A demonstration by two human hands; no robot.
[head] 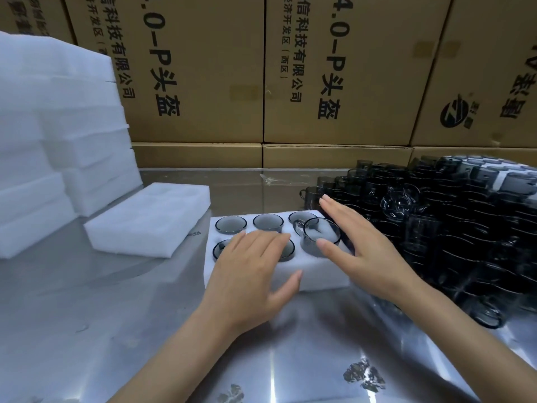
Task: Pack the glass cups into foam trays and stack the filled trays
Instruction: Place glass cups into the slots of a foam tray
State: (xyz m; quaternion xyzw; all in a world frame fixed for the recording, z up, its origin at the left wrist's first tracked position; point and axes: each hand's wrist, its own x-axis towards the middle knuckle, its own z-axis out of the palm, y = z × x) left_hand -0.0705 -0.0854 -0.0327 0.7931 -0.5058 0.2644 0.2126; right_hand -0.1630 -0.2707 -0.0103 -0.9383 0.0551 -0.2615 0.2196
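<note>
Item: foam tray [319,274], white, lying at centre frame on the steel desk [116,301], six pockets, each holding a smoked glass cup. We count five cups seated flush; the sixth cup [321,235], in the near right pocket, stands proud of the foam, its rim above the tray's top face. Our left hand [250,274] lies flat over the near left pockets, fingers [261,242] straight and close together, thumb at the tray's front edge, holding nothing. Our right hand [366,248] hovers at the tray's right end, fingers spread and straight, thumb tip just beside the raised cup; whether it touches the glass we cannot tell. Stock: loose cups [450,228] heaped at right of frame, just beside the tray. An empty tray [151,222] lies left of centre, and a stack of foam [58,126] rises at upper left, before a wall of cardboard cartons [203,68]. Step in hand, as we judge it: seating the last cup. To do it well, we keep the left palm steadying the tray, press the proud cup straight down by its rim with flat fingers, evenly, without tilting, then confirm all six rims sit level before lifting the tray to the stack.
</note>
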